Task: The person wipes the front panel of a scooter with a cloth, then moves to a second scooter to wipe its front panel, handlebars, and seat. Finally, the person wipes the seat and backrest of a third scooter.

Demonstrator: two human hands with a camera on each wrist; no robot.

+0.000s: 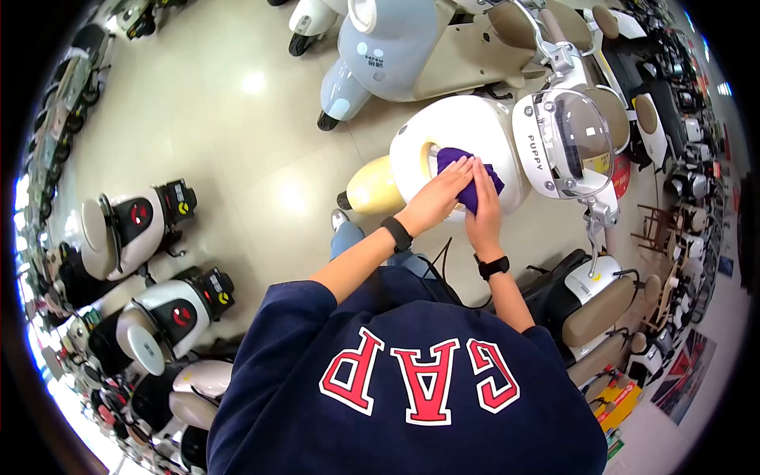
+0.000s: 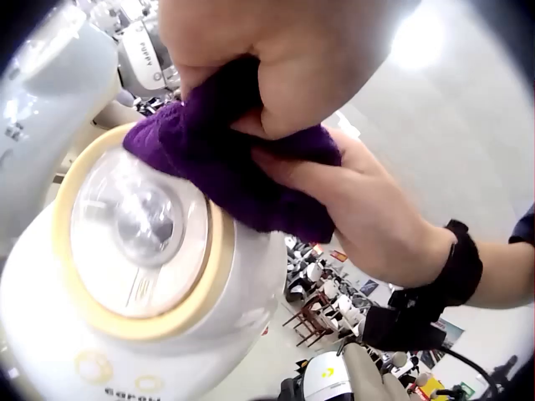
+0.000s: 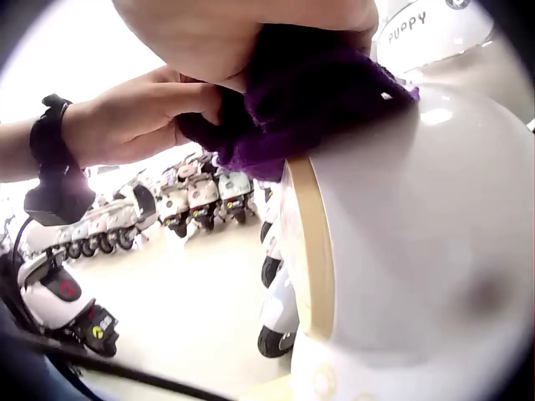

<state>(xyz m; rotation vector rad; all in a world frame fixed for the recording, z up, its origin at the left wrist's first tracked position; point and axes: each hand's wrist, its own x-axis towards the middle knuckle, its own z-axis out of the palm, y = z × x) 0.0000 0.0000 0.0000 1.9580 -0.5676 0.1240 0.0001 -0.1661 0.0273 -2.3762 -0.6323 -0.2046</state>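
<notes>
My left hand [image 1: 431, 199] and right hand [image 1: 484, 215] pinch a purple cloth [image 2: 221, 163] on a white scooter [image 1: 479, 120]

My fingers lie side by side over the top of the cloth, and my thumbs seem to tuck in at its edges, though the folds hide some of my fingertips. The cloth is bunched up on the round white front, touching the yellow ring [image 2: 221, 259] around the clear lamp [image 2: 142, 230]. A pale blue scooter [image 1: 396, 51] stands just beside it, and I wear a black band [image 1: 397, 235] on each wrist

Arms [image 1: 352, 260] stretched forward; left hand [image 1: 437, 195] angled inward beside right hand [image 1: 484, 202], fingertips close together.
</notes>
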